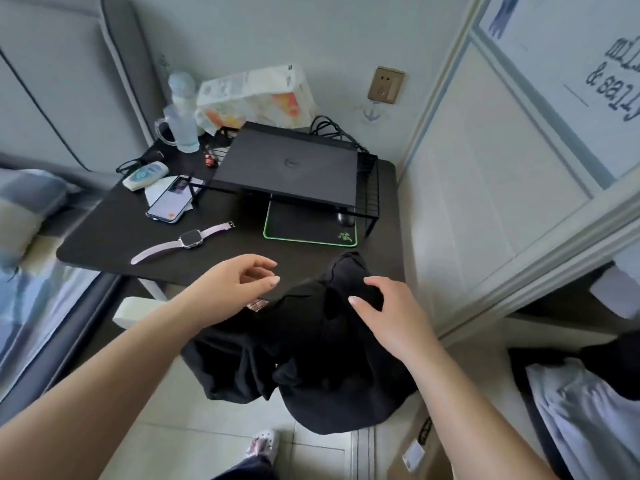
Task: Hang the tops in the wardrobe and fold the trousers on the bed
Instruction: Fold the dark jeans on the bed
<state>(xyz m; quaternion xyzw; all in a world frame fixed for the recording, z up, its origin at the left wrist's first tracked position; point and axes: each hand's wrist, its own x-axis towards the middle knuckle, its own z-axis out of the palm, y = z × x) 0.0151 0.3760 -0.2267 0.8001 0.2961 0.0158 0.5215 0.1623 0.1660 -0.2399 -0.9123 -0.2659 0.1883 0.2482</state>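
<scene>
Black clothes (311, 348) were heaped off the desk (104, 237) edge w/ both hands over them, prob. to lift 1: left hand (239, 285) loosely curled, empty; right hand (384, 310) spread, fingertips touching cloth.

A dark table (104, 237) stands next to the bed (31, 271). A watch (188, 239) with a pale strap lies flat on the table. Near it lies a phone (171, 202) and a small white remote (145, 174). A clear bottle (183, 116) stands at the back. A wire stand (370, 188) holds a closed laptop (287, 164), with a mouse pad (304, 230) under it. Black clothes (311, 341) hang over the front edge.
</scene>
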